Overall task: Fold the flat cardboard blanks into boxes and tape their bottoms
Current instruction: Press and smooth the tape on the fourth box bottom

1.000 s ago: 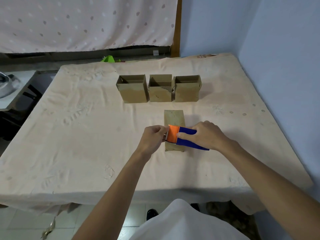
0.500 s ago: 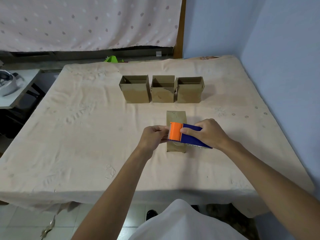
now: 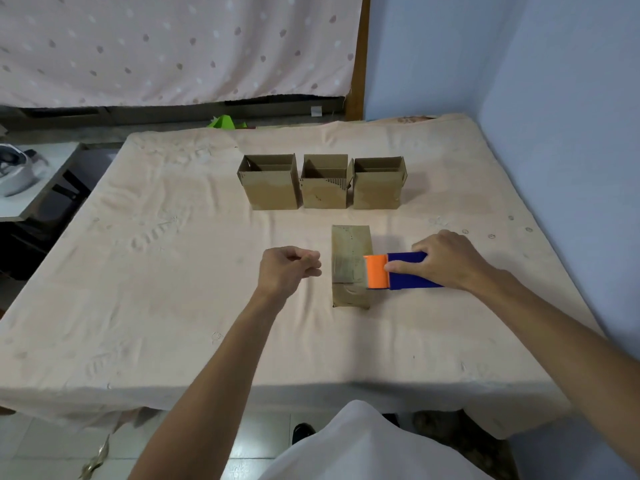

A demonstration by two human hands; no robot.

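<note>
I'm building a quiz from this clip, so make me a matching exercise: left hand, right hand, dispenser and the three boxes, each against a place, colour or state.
1. left hand
2. right hand
3. dispenser
4. three boxes

A. upright in a row, tops open
B. curled, left of the lying box
C. orange and blue
D. grips the dispenser

Pairs: 1-B, 2-D, 3-C, 4-A

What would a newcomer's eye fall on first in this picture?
The bright orange and blue tape dispenser stands out first: the right hand grips it at the right edge of a cardboard box lying near the middle of the table. Behind it, three open boxes stand in a row. The left hand is curled left of the lying box, holding nothing.
</note>
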